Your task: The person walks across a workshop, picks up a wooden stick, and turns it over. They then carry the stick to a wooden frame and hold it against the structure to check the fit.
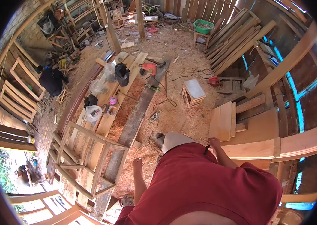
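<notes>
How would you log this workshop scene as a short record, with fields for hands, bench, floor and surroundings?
Left hand: near the workbench, nothing visibly held
Right hand: beside a small black item; grip unclear
On bench: red power tool, pink round item, black bag
Bench's near end: wooden frame
Floor: scattered wood shavings, small pale-topped wooden stand
Far right: leaning planks, green basin
Far left: another person, dark clothing

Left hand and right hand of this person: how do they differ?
The left hand shows over the shavings-strewn floor; the right hand shows near the pale boards. A small black item shows at the right hand; none shows at the left hand. Both are bare.
</notes>
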The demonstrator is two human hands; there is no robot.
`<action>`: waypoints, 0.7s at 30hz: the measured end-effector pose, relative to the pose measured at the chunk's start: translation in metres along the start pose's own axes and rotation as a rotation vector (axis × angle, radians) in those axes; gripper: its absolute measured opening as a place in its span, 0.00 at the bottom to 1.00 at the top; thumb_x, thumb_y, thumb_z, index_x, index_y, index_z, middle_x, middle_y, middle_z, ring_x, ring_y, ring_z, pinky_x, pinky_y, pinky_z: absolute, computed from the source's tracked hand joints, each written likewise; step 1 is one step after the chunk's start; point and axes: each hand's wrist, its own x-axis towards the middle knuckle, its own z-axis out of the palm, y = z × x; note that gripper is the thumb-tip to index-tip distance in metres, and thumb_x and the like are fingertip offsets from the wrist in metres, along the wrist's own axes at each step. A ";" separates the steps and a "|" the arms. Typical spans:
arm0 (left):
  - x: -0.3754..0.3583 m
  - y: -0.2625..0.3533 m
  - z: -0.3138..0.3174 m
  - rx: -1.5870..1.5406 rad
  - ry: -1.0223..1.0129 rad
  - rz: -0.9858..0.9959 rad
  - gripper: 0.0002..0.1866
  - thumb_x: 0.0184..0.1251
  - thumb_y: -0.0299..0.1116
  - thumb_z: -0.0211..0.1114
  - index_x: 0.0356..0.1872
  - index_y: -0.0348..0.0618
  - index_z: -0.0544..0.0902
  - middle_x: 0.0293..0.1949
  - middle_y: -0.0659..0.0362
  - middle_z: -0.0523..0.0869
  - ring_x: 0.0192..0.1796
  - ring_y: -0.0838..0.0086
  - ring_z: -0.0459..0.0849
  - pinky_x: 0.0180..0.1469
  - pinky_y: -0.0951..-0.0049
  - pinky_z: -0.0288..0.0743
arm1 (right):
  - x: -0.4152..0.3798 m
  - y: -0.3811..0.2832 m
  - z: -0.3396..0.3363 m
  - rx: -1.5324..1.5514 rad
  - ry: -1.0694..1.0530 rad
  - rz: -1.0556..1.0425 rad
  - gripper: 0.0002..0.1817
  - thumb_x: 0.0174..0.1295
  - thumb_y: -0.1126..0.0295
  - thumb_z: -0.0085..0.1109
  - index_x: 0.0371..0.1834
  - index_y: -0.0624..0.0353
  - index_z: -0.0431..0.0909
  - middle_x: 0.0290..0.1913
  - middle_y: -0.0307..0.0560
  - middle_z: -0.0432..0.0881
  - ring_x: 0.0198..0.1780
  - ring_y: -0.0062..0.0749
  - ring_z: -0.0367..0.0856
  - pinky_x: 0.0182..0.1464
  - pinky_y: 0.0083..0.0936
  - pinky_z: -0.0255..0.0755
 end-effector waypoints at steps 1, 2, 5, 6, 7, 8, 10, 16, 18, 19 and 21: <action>0.002 0.005 0.004 -0.023 -0.036 -0.026 0.13 0.72 0.35 0.70 0.50 0.38 0.90 0.40 0.55 0.91 0.40 0.71 0.86 0.42 0.67 0.78 | -0.008 -0.012 -0.010 0.006 0.043 0.026 0.13 0.73 0.64 0.59 0.54 0.58 0.81 0.42 0.48 0.89 0.33 0.37 0.88 0.36 0.33 0.80; 0.004 0.006 0.010 -0.058 -0.033 -0.014 0.13 0.72 0.35 0.69 0.49 0.38 0.90 0.39 0.55 0.91 0.40 0.71 0.87 0.41 0.67 0.78 | -0.023 -0.034 -0.017 0.068 0.019 0.056 0.13 0.72 0.65 0.59 0.55 0.56 0.81 0.40 0.46 0.87 0.31 0.33 0.86 0.35 0.31 0.79; 0.019 -0.004 0.036 -0.154 -0.028 0.005 0.11 0.71 0.34 0.68 0.47 0.39 0.90 0.38 0.55 0.91 0.40 0.71 0.88 0.40 0.66 0.80 | -0.015 -0.052 -0.028 0.071 0.065 -0.002 0.13 0.72 0.66 0.58 0.55 0.56 0.81 0.40 0.46 0.87 0.31 0.30 0.85 0.33 0.30 0.77; 0.021 -0.006 0.043 -0.158 -0.047 -0.013 0.11 0.71 0.33 0.67 0.46 0.39 0.90 0.39 0.54 0.91 0.40 0.70 0.88 0.40 0.65 0.81 | -0.010 -0.060 -0.032 0.141 0.030 0.012 0.14 0.72 0.67 0.58 0.57 0.57 0.80 0.39 0.45 0.86 0.31 0.27 0.84 0.31 0.27 0.76; 0.023 -0.008 0.051 -0.160 -0.069 -0.035 0.10 0.71 0.33 0.67 0.46 0.39 0.89 0.39 0.54 0.91 0.40 0.69 0.88 0.40 0.65 0.82 | -0.004 -0.066 -0.035 0.166 0.026 -0.001 0.14 0.72 0.67 0.58 0.58 0.57 0.80 0.39 0.45 0.86 0.31 0.27 0.84 0.31 0.26 0.76; 0.025 -0.009 0.058 -0.148 -0.097 -0.066 0.10 0.71 0.33 0.66 0.45 0.39 0.89 0.39 0.54 0.91 0.40 0.68 0.89 0.41 0.64 0.83 | 0.003 -0.073 -0.037 0.192 0.023 -0.013 0.15 0.72 0.67 0.58 0.58 0.58 0.79 0.39 0.46 0.85 0.31 0.27 0.84 0.30 0.25 0.76; 0.027 -0.011 0.071 -0.109 -0.131 -0.119 0.09 0.70 0.32 0.65 0.44 0.40 0.89 0.39 0.54 0.91 0.41 0.66 0.90 0.41 0.63 0.85 | 0.017 -0.081 -0.046 0.240 0.021 -0.042 0.15 0.72 0.67 0.59 0.59 0.58 0.79 0.39 0.45 0.85 0.32 0.27 0.84 0.30 0.24 0.76; 0.054 0.034 0.107 -0.021 -0.059 -0.182 0.10 0.68 0.33 0.67 0.41 0.35 0.88 0.39 0.51 0.91 0.42 0.63 0.91 0.43 0.61 0.87 | 0.103 -0.076 -0.080 0.309 0.116 0.051 0.15 0.74 0.64 0.61 0.59 0.55 0.80 0.39 0.43 0.86 0.32 0.28 0.85 0.32 0.27 0.79; 0.076 0.066 0.128 0.059 -0.067 -0.113 0.08 0.62 0.34 0.70 0.38 0.41 0.88 0.40 0.50 0.92 0.44 0.57 0.91 0.42 0.55 0.86 | 0.169 -0.022 -0.105 0.564 0.013 0.099 0.14 0.74 0.64 0.62 0.58 0.54 0.80 0.40 0.42 0.86 0.33 0.29 0.85 0.33 0.29 0.79; 0.108 0.085 0.137 0.682 -0.207 0.287 0.08 0.55 0.34 0.71 0.36 0.49 0.88 0.39 0.52 0.92 0.43 0.54 0.90 0.43 0.51 0.85 | 0.221 0.030 -0.124 0.781 -0.111 0.128 0.13 0.73 0.64 0.63 0.57 0.54 0.80 0.41 0.42 0.86 0.33 0.29 0.85 0.33 0.30 0.80; 0.142 0.107 0.167 1.027 -0.184 0.608 0.04 0.63 0.33 0.65 0.34 0.49 0.87 0.35 0.51 0.90 0.42 0.52 0.90 0.43 0.50 0.83 | 0.245 0.026 -0.131 0.563 -0.033 0.285 0.12 0.74 0.64 0.62 0.56 0.52 0.79 0.42 0.42 0.86 0.33 0.30 0.85 0.34 0.33 0.80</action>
